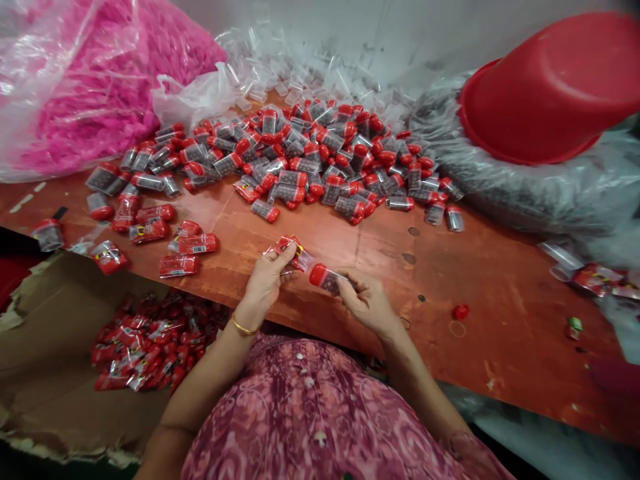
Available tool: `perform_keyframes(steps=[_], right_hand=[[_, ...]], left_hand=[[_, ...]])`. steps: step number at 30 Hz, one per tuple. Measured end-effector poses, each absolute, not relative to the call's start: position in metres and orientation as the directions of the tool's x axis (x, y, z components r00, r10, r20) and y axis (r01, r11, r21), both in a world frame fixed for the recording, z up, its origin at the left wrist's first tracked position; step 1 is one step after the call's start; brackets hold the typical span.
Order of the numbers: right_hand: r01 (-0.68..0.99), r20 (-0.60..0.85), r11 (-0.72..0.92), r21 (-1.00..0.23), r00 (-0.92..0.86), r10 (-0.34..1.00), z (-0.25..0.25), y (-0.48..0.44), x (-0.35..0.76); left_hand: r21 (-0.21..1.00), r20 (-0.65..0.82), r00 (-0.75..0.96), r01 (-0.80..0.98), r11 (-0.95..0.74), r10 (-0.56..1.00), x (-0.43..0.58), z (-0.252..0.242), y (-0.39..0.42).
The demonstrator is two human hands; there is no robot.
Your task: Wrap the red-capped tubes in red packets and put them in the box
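Note:
My left hand (264, 280) pinches a crinkled red printed plastic wrapper (294, 252) just above the table's near edge. My right hand (367, 301) holds a small clear tube with a red cap (324, 277), its cap end pointing left toward the wrapper. The two hands are close together over the reddish-brown wooden table (475, 280). A large heap of the same red-capped tubes (310, 160) lies beyond my hands. A few wrapped tubes (180, 257) lie to the left of my hands.
A torn cardboard box (60, 347) at lower left holds several wrapped tubes. A pink-filled plastic bag (85, 80) sits at back left, a red plastic basin (550, 87) at upper right on a dark-filled bag. Clear empty tubes (300, 67) are piled at the back. A loose red cap (461, 311) lies right.

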State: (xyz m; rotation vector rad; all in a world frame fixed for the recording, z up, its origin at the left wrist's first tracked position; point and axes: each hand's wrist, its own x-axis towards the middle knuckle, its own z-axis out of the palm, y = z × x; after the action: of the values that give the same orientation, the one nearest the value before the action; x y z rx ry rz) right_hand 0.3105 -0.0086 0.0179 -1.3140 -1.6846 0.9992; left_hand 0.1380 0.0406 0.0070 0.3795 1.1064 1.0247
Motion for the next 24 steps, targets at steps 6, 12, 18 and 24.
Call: perform_keyframes(steps=[6, 12, 18, 24], right_hand=[[0.388, 0.084, 0.146, -0.91, -0.173, 0.981, 0.014, -0.003, 0.307], [0.233, 0.018, 0.045, -0.971, -0.12, 0.993, 0.01, -0.001, 0.301], [0.145, 0.036, 0.051, -0.988, -0.107, 0.994, -0.001, 0.0, 0.291], [0.053, -0.021, -0.024, -0.998, 0.058, 0.998, -0.012, -0.006, 0.27]], left_hand=[[0.786, -0.503, 0.029, -0.4, 0.471, 0.864, 0.141, 0.011, 0.037], [0.808, -0.478, 0.058, -0.362, 0.464, 0.877, 0.141, 0.008, 0.037], [0.759, -0.444, 0.038, -0.516, 0.398, 0.895, 0.149, 0.01, 0.034], [0.729, -0.429, 0.05, -0.57, 0.378, 0.902, 0.154, 0.008, 0.032]])
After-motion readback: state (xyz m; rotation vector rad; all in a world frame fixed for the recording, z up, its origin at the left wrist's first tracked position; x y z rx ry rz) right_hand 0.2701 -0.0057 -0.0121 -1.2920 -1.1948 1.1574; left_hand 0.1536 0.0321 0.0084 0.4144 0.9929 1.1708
